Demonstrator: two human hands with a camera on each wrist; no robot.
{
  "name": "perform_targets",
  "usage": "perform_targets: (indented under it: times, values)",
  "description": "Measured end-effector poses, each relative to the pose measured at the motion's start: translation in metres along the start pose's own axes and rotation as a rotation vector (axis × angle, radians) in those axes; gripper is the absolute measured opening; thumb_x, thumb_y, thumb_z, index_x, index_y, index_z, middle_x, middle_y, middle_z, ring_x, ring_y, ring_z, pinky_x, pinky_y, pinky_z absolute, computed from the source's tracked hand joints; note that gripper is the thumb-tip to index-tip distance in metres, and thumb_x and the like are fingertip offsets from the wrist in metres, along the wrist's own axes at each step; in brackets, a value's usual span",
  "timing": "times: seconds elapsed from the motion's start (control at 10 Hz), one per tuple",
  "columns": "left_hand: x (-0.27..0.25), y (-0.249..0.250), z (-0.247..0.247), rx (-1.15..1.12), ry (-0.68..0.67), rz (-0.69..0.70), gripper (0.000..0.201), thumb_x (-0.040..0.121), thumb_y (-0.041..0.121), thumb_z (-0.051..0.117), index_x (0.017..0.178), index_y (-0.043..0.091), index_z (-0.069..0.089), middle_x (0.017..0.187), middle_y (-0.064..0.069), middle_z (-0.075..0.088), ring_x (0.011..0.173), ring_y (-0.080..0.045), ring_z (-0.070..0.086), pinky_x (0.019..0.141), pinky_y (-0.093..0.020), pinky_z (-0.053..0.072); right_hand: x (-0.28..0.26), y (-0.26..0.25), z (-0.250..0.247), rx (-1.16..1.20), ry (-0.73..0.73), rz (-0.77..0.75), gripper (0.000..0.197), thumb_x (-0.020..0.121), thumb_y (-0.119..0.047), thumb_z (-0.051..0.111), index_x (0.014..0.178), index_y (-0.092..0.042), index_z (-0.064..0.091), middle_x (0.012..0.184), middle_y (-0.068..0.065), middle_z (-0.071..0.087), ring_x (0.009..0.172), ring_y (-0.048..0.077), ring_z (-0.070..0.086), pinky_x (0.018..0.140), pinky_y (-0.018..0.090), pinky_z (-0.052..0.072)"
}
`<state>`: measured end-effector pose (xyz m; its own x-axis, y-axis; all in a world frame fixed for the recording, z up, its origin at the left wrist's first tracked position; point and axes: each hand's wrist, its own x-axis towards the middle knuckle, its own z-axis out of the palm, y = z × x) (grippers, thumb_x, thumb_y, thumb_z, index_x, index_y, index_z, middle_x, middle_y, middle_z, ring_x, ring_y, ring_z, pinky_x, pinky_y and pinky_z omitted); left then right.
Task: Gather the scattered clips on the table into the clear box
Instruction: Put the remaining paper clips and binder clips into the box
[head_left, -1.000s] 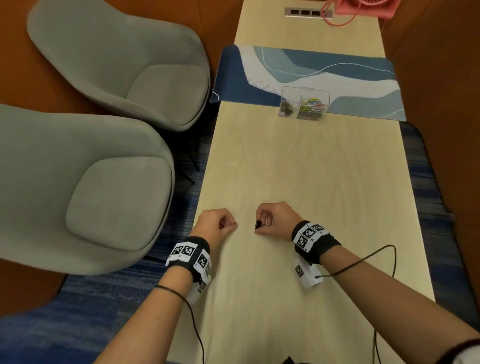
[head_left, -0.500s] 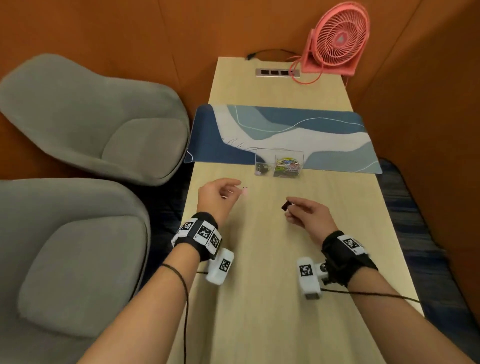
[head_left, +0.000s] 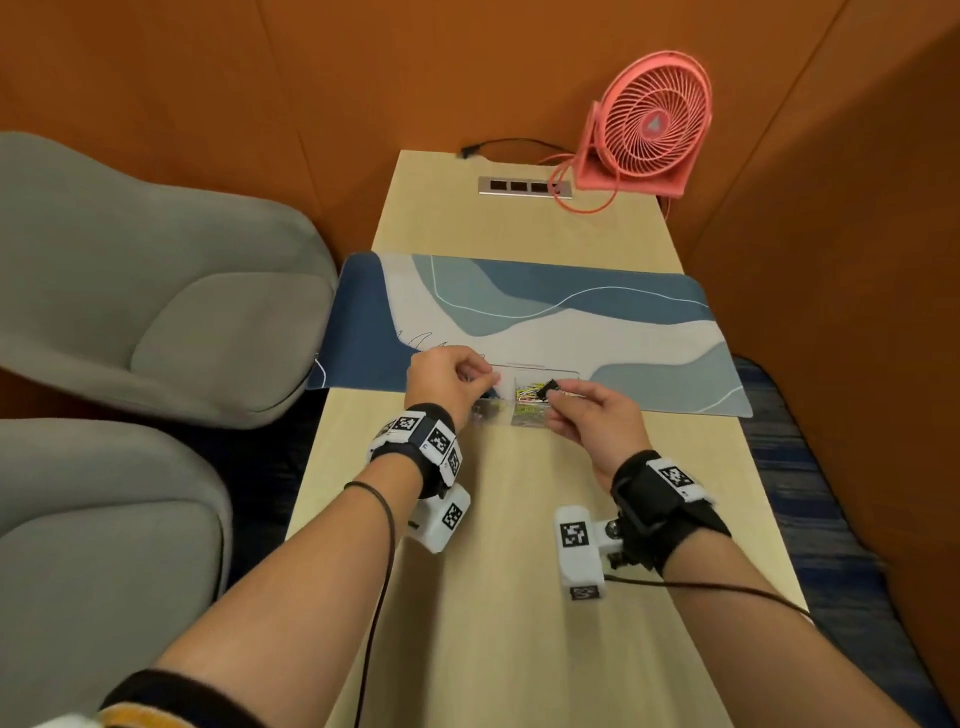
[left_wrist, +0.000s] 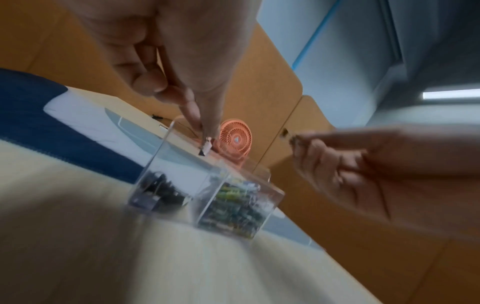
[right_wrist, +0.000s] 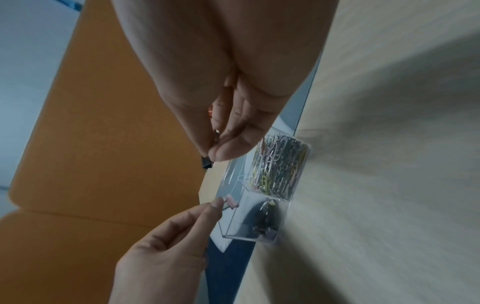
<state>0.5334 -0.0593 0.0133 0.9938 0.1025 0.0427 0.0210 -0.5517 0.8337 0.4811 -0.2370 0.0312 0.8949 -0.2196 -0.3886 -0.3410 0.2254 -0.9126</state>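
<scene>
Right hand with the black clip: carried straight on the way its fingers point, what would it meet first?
Probably the clear box: the right hand holds the black clip over the compartment of coloured paper clips. Height above is unclear.

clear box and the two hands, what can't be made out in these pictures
- Left compartment of the clear box: head view, mostly hidden by the left hand; the dark clips inside blur in the left wrist view.
- Pink clip in the left hand: too small in the head view, blurred elsewhere.
- Black clip in the right hand: mostly covered by fingertips in the right wrist view.
- Exact count of the coloured paper clips: too tangled.
</scene>
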Motion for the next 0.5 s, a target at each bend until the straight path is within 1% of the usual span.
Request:
perform_targets:
  times: [0.1, 0.2, 0.3, 0.4, 0.5]
  values:
    - [-0.003, -0.008, 0.006, 0.07, -0.007, -0.001, 0.011, 0.074, 0.026, 0.081, 0.069, 0.023, 0.072, 0.061, 0.012, 0.066, 0.05, 0.002, 0.056, 0.049, -0.008, 0.044, 0.012, -0.001, 0.008, -0.142, 0.033, -0.064, 0.017, 0.077, -0.005, 0.078, 0.088, -0.005, 0.065, 0.072, 0.012, 0.068, 0.06, 0.016, 0.063, 0.059, 0.022, 0.056]
    - [-0.005, -0.017, 0.01, 0.121, 0.012, 0.041, 0.007, 0.077, 0.026, 0.077, 0.073, 0.024, 0.072, 0.063, 0.01, 0.066, 0.056, -0.002, 0.055, 0.062, -0.019, 0.051, 0.024, -0.002, 0.019, -0.325, 0.038, -0.138, 0.015, 0.073, -0.008, 0.081, 0.077, -0.011, 0.067, 0.074, 0.014, 0.071, 0.059, 0.019, 0.065, 0.064, 0.028, 0.059]
    - [-0.006, -0.023, 0.01, 0.045, 0.061, 0.077, 0.009, 0.079, 0.017, 0.069, 0.078, 0.026, 0.071, 0.068, 0.01, 0.066, 0.058, -0.005, 0.057, 0.062, -0.016, 0.047, 0.035, -0.003, 0.035, -0.567, 0.038, -0.256, 0.014, 0.068, -0.015, 0.084, 0.07, -0.017, 0.07, 0.068, 0.006, 0.072, 0.06, 0.017, 0.068, 0.068, 0.026, 0.058]
    - [-0.009, -0.03, 0.008, -0.022, 0.114, 0.073, 0.021, 0.08, 0.008, 0.062, 0.079, 0.028, 0.069, 0.075, 0.009, 0.065, 0.061, -0.007, 0.057, 0.062, -0.01, 0.043, 0.041, -0.003, 0.048, -0.743, -0.004, -0.332, 0.012, 0.067, -0.016, 0.082, 0.067, -0.021, 0.071, 0.063, -0.002, 0.069, 0.061, 0.012, 0.067, 0.069, 0.022, 0.056]
    - [-0.01, -0.03, 0.003, -0.068, 0.138, 0.05, 0.024, 0.082, 0.008, 0.058, 0.081, 0.03, 0.066, 0.075, 0.005, 0.065, 0.062, -0.01, 0.057, 0.065, -0.02, 0.048, 0.043, -0.002, 0.054, -0.782, -0.035, -0.359, 0.011, 0.069, -0.012, 0.076, 0.066, -0.021, 0.071, 0.063, -0.004, 0.07, 0.063, 0.012, 0.067, 0.072, 0.024, 0.056]
